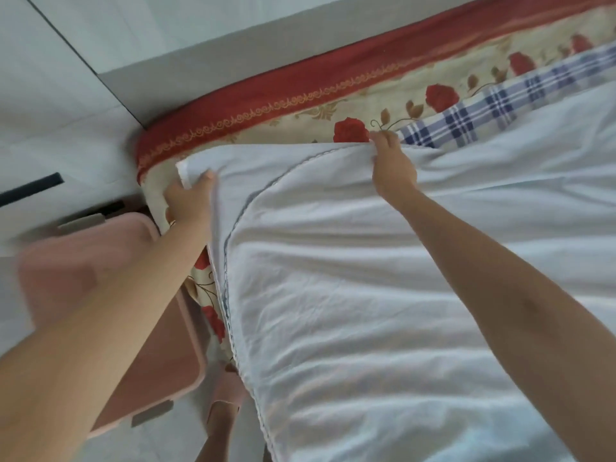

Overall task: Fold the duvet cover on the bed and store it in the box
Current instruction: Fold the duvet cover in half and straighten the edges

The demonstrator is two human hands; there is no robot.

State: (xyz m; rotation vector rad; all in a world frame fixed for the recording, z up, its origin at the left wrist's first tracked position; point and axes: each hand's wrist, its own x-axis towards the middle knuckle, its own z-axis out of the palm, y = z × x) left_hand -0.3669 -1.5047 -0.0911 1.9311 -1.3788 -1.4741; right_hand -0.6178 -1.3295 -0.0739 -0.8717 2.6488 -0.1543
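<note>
While both hands work along its far edge, one pale duvet cover (pixel 366 278) lies spread over the bed (pixel 300 105), its folded corner close to the bed's far left corner. The left hand (pixel 188 200) grips that corner, thumb on top and fingers hidden beneath the cloth. The right hand (pixel 393 165) pinches the same edge further along, fingers curled round the hem. One strip of blue-and-white checked cloth (pixel 483 108) shows just beyond the cover, lying on the rose-printed sheet. One pink box (pixel 100 278) stands on the tiled floor (pixel 83 78) beside the bed's left edge, touching or almost touching it. Two grey latches show on the box, one at each end.
</note>
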